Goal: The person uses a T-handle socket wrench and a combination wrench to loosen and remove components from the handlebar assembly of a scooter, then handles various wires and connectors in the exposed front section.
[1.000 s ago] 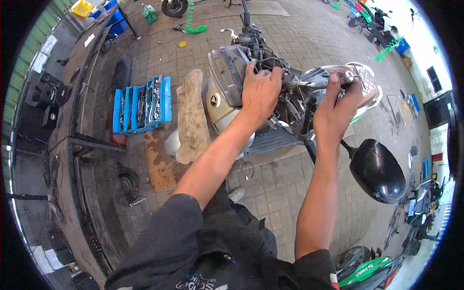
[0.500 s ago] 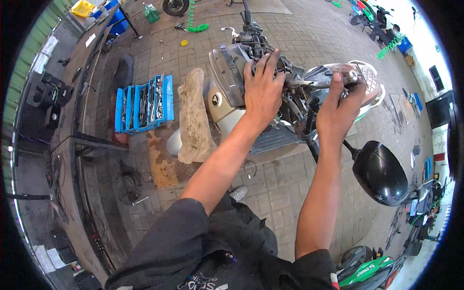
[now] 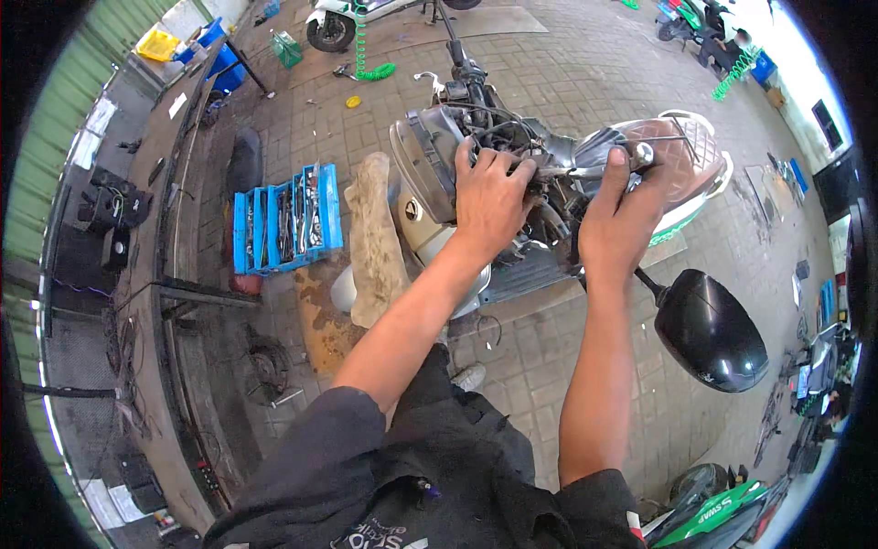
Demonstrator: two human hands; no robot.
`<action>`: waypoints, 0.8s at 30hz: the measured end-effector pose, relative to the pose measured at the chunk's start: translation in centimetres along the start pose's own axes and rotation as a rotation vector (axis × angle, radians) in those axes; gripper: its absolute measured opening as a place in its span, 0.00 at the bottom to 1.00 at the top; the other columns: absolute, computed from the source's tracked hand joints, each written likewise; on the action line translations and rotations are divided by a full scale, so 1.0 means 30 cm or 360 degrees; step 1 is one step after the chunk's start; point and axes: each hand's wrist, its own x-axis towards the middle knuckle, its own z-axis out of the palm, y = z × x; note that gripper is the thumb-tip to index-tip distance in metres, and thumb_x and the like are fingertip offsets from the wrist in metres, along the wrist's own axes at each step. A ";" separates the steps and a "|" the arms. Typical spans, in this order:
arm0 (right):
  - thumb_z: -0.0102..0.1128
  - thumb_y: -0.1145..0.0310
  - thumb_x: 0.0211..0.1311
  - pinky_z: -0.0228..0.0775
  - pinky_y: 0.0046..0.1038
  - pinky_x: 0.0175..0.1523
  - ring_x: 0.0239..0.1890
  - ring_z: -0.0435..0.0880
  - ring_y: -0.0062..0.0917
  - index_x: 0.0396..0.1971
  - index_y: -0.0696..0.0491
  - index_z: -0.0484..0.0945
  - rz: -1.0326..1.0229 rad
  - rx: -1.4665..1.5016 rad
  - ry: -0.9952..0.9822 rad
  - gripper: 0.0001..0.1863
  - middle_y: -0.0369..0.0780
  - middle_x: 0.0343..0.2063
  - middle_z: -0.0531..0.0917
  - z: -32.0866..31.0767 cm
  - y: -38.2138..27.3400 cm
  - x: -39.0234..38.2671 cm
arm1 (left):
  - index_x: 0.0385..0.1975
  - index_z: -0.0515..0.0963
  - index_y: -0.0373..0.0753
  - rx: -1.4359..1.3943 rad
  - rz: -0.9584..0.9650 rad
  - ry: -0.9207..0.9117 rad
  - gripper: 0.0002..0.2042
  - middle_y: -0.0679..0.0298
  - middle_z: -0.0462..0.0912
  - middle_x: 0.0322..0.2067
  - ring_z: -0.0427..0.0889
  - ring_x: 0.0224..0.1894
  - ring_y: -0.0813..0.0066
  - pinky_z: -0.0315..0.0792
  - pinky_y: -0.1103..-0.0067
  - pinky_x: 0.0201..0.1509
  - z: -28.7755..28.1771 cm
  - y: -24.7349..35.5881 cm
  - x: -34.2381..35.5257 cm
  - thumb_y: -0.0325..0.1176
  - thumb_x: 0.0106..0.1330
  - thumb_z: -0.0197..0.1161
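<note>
A scooter stands in front of me, front end to the left, its handlebar area uncovered with wires and metal parts bare. My left hand point(image 3: 494, 199) has its fingers curled over the rear edge of the grey headlight housing point(image 3: 428, 151), beside the wiring point(image 3: 503, 128). To the right, my right hand point(image 3: 622, 215) is closed, thumb up, on a silver piece with a rounded end point(image 3: 644, 154). Its fingers are partly hidden, and I cannot tell exactly what part this is. Beyond that hand lies the brown quilted seat point(image 3: 690, 151). A black mirror point(image 3: 713, 331) juts out near my right forearm.
A stained cloth point(image 3: 375, 242) drapes over the scooter's front. Left of it sits an open blue toolbox point(image 3: 286, 220) full of hand tools, near a long workbench point(image 3: 137, 316). Green coiled air hoses point(image 3: 375, 70) and other scooters point(image 3: 329, 29) are farther off. A person point(image 3: 727, 57) crouches far right.
The view has shifted slightly, so the scooter, toolbox and bench appear lower. Both hands stay at the same parts; my left fingers are drawn in a little more.
</note>
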 end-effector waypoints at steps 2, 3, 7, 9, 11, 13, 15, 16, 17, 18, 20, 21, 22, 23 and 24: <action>0.53 0.58 0.72 0.67 0.46 0.51 0.46 0.79 0.53 0.49 0.64 0.69 -0.0003 -0.0002 -0.0007 0.22 0.56 0.42 0.79 0.002 0.000 -0.002 | 0.44 0.82 0.44 0.0069 -0.0026 -0.0025 0.19 0.63 0.85 0.37 0.82 0.45 0.61 0.55 0.54 0.69 0.016 -0.007 0.010 0.35 0.50 0.75; 0.54 0.58 0.72 0.67 0.46 0.51 0.46 0.79 0.53 0.49 0.64 0.69 -0.0002 -0.0005 -0.0015 0.21 0.56 0.42 0.79 0.002 -0.001 0.000 | 0.44 0.82 0.44 0.0063 -0.0028 -0.0020 0.19 0.63 0.85 0.37 0.82 0.45 0.61 0.55 0.54 0.69 0.020 -0.009 0.014 0.35 0.50 0.75; 0.56 0.60 0.71 0.68 0.46 0.50 0.45 0.79 0.53 0.49 0.64 0.69 0.0028 -0.0017 -0.0025 0.21 0.55 0.42 0.80 -0.003 -0.007 0.001 | 0.48 0.74 0.38 0.0011 -0.0153 -0.0006 0.23 0.58 0.85 0.31 0.84 0.40 0.59 0.55 0.55 0.69 0.025 -0.007 0.019 0.31 0.50 0.72; 0.56 0.61 0.71 0.68 0.46 0.49 0.45 0.80 0.52 0.49 0.64 0.69 -0.0010 0.0035 -0.0027 0.20 0.55 0.42 0.80 0.002 -0.006 0.001 | 0.51 0.70 0.35 0.0072 -0.0145 -0.0033 0.26 0.56 0.85 0.30 0.84 0.40 0.59 0.55 0.54 0.69 0.034 -0.011 0.010 0.23 0.49 0.67; 0.57 0.61 0.71 0.68 0.46 0.49 0.45 0.80 0.52 0.49 0.63 0.68 -0.0009 0.0027 -0.0040 0.20 0.55 0.42 0.80 -0.002 -0.011 -0.001 | 0.51 0.70 0.35 0.0069 -0.0098 -0.0011 0.26 0.57 0.85 0.30 0.84 0.41 0.59 0.54 0.53 0.69 0.043 -0.013 -0.004 0.22 0.49 0.66; 0.57 0.60 0.71 0.68 0.46 0.49 0.45 0.80 0.53 0.49 0.63 0.68 -0.0006 0.0023 -0.0052 0.21 0.55 0.42 0.80 -0.005 -0.012 -0.002 | 0.51 0.70 0.35 0.0070 -0.0052 0.0011 0.26 0.57 0.84 0.31 0.84 0.41 0.59 0.54 0.53 0.69 0.045 -0.020 -0.020 0.21 0.48 0.65; 0.56 0.60 0.71 0.68 0.47 0.50 0.46 0.79 0.53 0.50 0.63 0.68 0.0024 0.0041 -0.0055 0.21 0.56 0.42 0.80 -0.004 -0.018 -0.002 | 0.50 0.72 0.36 0.0070 0.0037 -0.0036 0.24 0.60 0.84 0.31 0.83 0.42 0.61 0.54 0.52 0.69 0.039 -0.033 -0.032 0.22 0.49 0.65; 0.56 0.60 0.71 0.68 0.47 0.50 0.46 0.79 0.53 0.50 0.63 0.68 0.0025 0.0043 -0.0056 0.21 0.56 0.42 0.80 -0.002 -0.017 -0.002 | 0.50 0.72 0.36 0.0073 0.0036 -0.0037 0.24 0.60 0.84 0.31 0.83 0.42 0.61 0.54 0.52 0.69 0.043 -0.036 -0.031 0.22 0.49 0.65; 0.56 0.59 0.71 0.68 0.47 0.51 0.46 0.79 0.54 0.50 0.63 0.68 0.0020 0.0010 -0.0041 0.21 0.56 0.43 0.79 -0.001 -0.014 -0.002 | 0.49 0.73 0.38 0.0084 0.0093 0.0065 0.23 0.62 0.84 0.31 0.83 0.42 0.62 0.54 0.52 0.69 0.047 -0.035 -0.025 0.24 0.50 0.67; 0.56 0.59 0.71 0.67 0.47 0.51 0.47 0.79 0.54 0.50 0.63 0.68 0.0015 -0.0022 -0.0026 0.22 0.57 0.43 0.79 0.000 -0.013 -0.001 | 0.49 0.73 0.40 0.0095 0.0149 0.0166 0.22 0.63 0.84 0.32 0.83 0.43 0.63 0.55 0.53 0.69 0.049 -0.033 -0.022 0.25 0.51 0.68; 0.56 0.59 0.72 0.67 0.47 0.52 0.47 0.78 0.55 0.50 0.63 0.68 0.0013 -0.0017 -0.0030 0.22 0.57 0.44 0.79 -0.002 -0.012 -0.001 | 0.48 0.74 0.41 0.0093 0.0112 0.0127 0.22 0.64 0.84 0.33 0.82 0.43 0.63 0.55 0.53 0.68 0.040 -0.020 -0.018 0.27 0.52 0.69; 0.55 0.58 0.72 0.66 0.48 0.53 0.47 0.78 0.55 0.50 0.63 0.68 0.0014 -0.0014 -0.0030 0.22 0.57 0.44 0.79 -0.003 -0.012 -0.001 | 0.48 0.74 0.42 0.0088 0.0080 0.0085 0.21 0.64 0.84 0.33 0.82 0.43 0.63 0.56 0.54 0.68 0.034 -0.014 -0.014 0.29 0.52 0.70; 0.55 0.58 0.72 0.66 0.48 0.53 0.47 0.78 0.55 0.50 0.63 0.68 0.0011 -0.0015 -0.0032 0.22 0.57 0.44 0.79 -0.003 -0.014 -0.001 | 0.48 0.74 0.42 0.0087 0.0077 0.0087 0.21 0.64 0.84 0.33 0.82 0.43 0.63 0.56 0.54 0.68 0.032 -0.014 -0.012 0.29 0.52 0.70; 0.55 0.58 0.72 0.67 0.47 0.53 0.47 0.78 0.55 0.50 0.63 0.68 0.0020 -0.0038 -0.0040 0.22 0.57 0.44 0.79 -0.005 -0.016 -0.001 | 0.47 0.74 0.43 0.0121 0.0029 0.0000 0.20 0.64 0.84 0.33 0.82 0.43 0.63 0.56 0.54 0.67 0.035 -0.014 -0.009 0.31 0.53 0.71; 0.55 0.58 0.72 0.67 0.47 0.53 0.47 0.78 0.55 0.50 0.63 0.68 0.0029 -0.0060 -0.0047 0.21 0.57 0.44 0.79 -0.007 -0.017 -0.002 | 0.46 0.75 0.43 0.0155 -0.0018 -0.0087 0.20 0.64 0.84 0.33 0.82 0.44 0.63 0.57 0.54 0.67 0.038 -0.014 -0.004 0.32 0.54 0.71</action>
